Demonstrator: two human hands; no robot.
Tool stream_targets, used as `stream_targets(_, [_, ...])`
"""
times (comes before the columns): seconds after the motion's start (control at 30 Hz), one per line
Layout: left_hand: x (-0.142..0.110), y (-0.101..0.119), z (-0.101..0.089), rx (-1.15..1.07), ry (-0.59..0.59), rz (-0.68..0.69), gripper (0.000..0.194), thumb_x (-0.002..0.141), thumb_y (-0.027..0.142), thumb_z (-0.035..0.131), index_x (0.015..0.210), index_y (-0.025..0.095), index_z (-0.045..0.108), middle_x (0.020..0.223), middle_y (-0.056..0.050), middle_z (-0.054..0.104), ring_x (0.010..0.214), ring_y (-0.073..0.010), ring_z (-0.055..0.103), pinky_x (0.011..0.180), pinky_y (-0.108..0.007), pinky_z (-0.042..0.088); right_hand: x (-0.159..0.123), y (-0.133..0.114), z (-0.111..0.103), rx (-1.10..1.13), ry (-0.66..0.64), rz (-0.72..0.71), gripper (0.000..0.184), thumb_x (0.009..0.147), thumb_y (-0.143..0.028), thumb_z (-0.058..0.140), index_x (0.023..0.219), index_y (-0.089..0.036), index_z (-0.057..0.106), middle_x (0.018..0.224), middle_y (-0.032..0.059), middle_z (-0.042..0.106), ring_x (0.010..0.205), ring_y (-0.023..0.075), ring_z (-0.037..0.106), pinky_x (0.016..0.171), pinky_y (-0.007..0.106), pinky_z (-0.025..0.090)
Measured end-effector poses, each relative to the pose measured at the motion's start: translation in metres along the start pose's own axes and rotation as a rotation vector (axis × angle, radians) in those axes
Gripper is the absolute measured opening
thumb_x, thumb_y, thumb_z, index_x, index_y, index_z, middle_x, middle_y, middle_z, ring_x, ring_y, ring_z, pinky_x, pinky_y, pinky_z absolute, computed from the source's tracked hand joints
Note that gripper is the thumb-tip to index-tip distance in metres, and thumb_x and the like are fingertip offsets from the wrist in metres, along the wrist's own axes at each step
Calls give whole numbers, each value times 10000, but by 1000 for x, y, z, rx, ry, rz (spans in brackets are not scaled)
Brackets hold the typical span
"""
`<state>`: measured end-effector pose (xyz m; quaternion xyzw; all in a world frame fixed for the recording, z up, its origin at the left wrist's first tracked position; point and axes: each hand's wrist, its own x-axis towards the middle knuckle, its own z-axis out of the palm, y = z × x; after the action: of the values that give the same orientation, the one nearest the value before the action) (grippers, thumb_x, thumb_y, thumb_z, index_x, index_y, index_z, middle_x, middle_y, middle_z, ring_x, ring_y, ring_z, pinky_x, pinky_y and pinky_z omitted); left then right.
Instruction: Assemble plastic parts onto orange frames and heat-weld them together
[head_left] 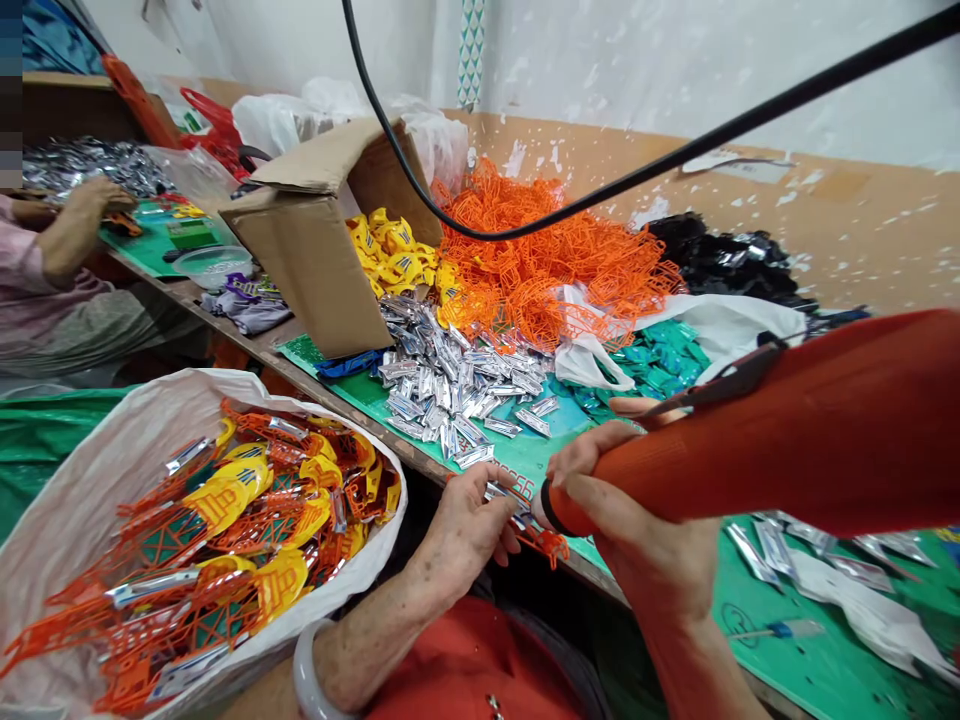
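left hand (pixel 465 530) on orange lattice (pixel 544 545), right hand (pixel 637 530) around orange tool (pixel 787 430)

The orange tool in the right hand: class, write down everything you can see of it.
The orange tool is a thick, tapering, matte orange-red cylinder running off the right edge. It narrows to a black-ringed nose, with a black strap along its top. The right hand grips it near the nose, which points down toward the orange lattice piece.

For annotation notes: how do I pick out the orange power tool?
Find the green-covered workbench. Over its front edge, the person's right hand grips a fat orange power tool with a black tip, solid, unlike the thin orange plastic lattices nearby.
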<state>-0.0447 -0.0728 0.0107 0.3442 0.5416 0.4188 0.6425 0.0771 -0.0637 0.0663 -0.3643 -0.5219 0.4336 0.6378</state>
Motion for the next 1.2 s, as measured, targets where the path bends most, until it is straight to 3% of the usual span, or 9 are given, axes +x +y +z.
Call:
stream_targets(0.27, [1,-3,1,-20,-4,15,262,644,232,539,897,166,523,379,74,535,321,-84,435,325,-144,312,-4,2,0,-30,43,-11,301,662,-116,709,919,-216,589,690,-33,600,660,169,605,698,393,516])
stream_targets(0.5, [-6,5,-5,14,-80,36,217,704,269,596,879,158,534,501,34,624,328,-80,491,314,-146,363,2,-14,-4,172,57,-5,529,664,-93,698,1129,-279,530,694,-58,614,579,141,584,611,362,532])
stream_targets(0.63, [-3,7,-12,-155,-164,-49,242,730,322,676,834,144,550,569,-12,675,352,-76,534,318,-135,387,16,-27,-15,181,158,-76,460,673,-74,695,1074,-264,573,646,-50,600,563,146,580,506,311,528])
stream_targets(0.77, [1,9,-18,-296,-227,-136,244,798,330,653,803,87,626,662,-69,710,408,-63,580,381,-130,447,38,-28,-30,97,311,-141,294,639,-119,751,887,-193,613,593,-31,599,497,160,577,413,304,518])
stream_targets(0.93, [2,13,-16,-513,-197,-266,276,929,226,507,779,50,657,675,-98,731,434,-67,618,411,-124,485,53,-17,-49,40,457,-108,346,559,-123,798,843,-166,605,587,-14,609,440,180,568,327,298,482])
stream_targets(1.07, [4,14,-9,-549,-107,-348,380,965,272,448,734,45,647,635,-85,722,399,-59,607,393,-117,486,58,-7,-62,-10,506,-136,305,559,-117,785,790,-163,591,603,-9,611,477,174,581,345,263,462])
stream_targets(1.2, [7,14,-4,-555,-54,-383,396,964,299,449,719,51,638,618,-74,714,389,-58,604,383,-114,484,64,-2,-70,-31,568,-189,381,530,-129,812,822,-181,572,611,-13,618,471,175,581,333,251,434])
